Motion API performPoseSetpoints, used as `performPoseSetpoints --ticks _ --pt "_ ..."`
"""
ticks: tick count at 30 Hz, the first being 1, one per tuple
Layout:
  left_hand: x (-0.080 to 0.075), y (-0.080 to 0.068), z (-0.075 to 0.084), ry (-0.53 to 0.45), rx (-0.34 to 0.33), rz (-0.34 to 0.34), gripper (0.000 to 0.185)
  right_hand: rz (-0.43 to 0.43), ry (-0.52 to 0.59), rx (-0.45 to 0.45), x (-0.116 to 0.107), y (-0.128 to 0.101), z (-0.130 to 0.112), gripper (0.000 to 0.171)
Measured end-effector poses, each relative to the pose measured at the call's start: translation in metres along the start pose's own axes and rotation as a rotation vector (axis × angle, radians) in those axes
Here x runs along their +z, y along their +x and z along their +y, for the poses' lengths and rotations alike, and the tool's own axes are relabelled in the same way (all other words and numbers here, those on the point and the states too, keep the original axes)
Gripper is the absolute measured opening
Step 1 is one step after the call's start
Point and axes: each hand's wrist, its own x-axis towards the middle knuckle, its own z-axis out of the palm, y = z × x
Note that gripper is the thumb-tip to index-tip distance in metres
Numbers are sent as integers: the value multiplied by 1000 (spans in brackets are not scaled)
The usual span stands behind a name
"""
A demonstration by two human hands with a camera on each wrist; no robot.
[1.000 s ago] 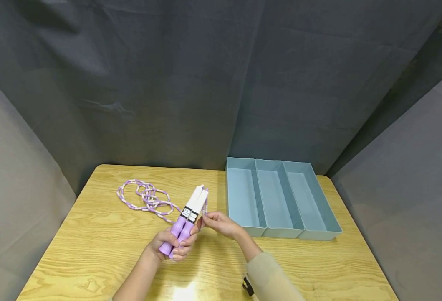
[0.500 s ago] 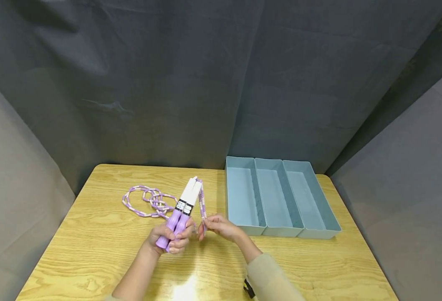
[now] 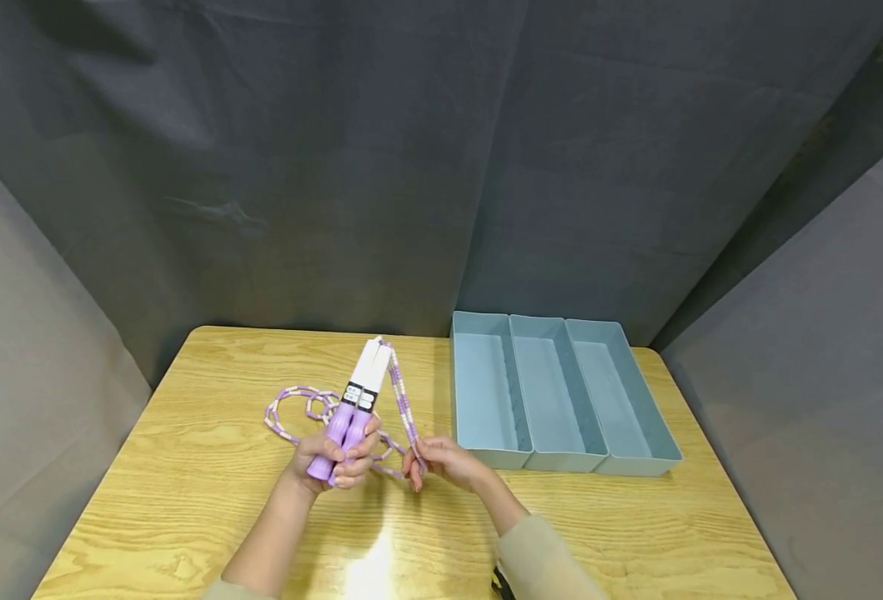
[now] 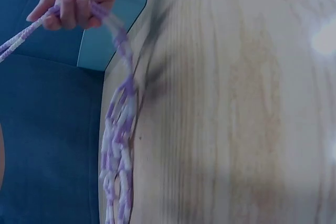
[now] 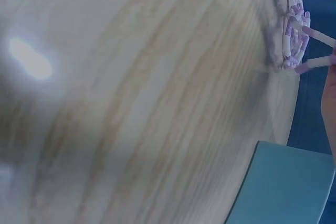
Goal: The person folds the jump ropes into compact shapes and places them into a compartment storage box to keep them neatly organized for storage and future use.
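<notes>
Two purple handles stand together, tilted upward, clenched in the left hand above the table. Right hand pinches the beaded rope, whose loops seem to rest on the wood beside the blue tray.

Even overhead light leaves glare on the table; both wrist views look blurred, perhaps by motion.

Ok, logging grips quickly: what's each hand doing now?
Left hand: grips both jump rope handles.
Right hand: pinches the beaded rope.
</notes>
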Motion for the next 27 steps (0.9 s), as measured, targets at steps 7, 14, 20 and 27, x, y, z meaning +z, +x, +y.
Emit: performPoseSetpoints --ticks 7,14,20,27 --pt "0 -2 7 -3 37 28 38 13 28 2 6 -8 -9 46" --pt "-3 -7 9 3 73 33 38 42 -4 40 4 -16 -11 43" --pt "-5 -10 10 4 91 45 38 23 2 29 4 -20 -14 43" --pt "-7 -12 12 -13 124 31 38 68 -79 76 0 -22 -10 40"
